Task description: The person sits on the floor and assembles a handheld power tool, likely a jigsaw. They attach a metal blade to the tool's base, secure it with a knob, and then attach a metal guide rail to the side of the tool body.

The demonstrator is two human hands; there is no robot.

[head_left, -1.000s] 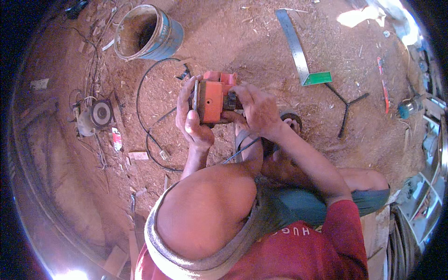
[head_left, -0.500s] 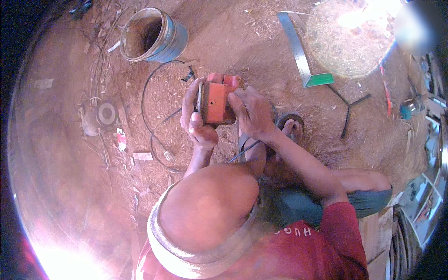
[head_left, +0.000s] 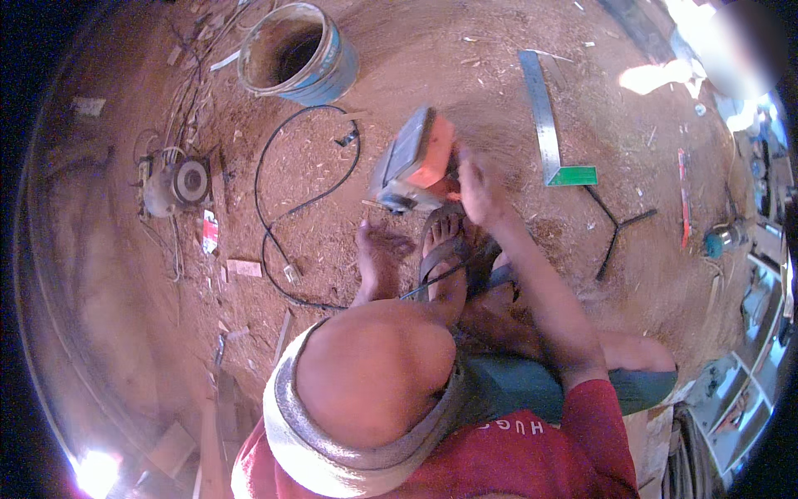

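Note:
An orange power tool with a flat grey base plate, which looks like an electric hand planer [head_left: 420, 162], is tilted above the ground in front of me, its plate facing left. My right hand [head_left: 482, 195] grips it on its right side; the fingers are partly hidden behind the orange body. Just below the tool, apart from it, is my left hand [head_left: 384, 243], empty, somewhat blurred, fingers loosely spread. A black power cord [head_left: 258, 187] loops over the ground to the left, its plug end lying near my left forearm. My sandalled foot [head_left: 445, 237] is beneath the tool.
A blue bucket [head_left: 337, 75] stands at the far left. A bench grinder [head_left: 179, 187] sits left. To the right lie a try square [head_left: 544, 125] with green stock, a black three-armed wrench [head_left: 616, 224], a red stick-like tool [head_left: 684, 200] and a teal power tool [head_left: 725, 239]. Shavings litter the dirt.
The planer has turned so its base plate shows more, and has shifted slightly right. My left hand has let go of it and dropped below. The whole view has shifted a little.

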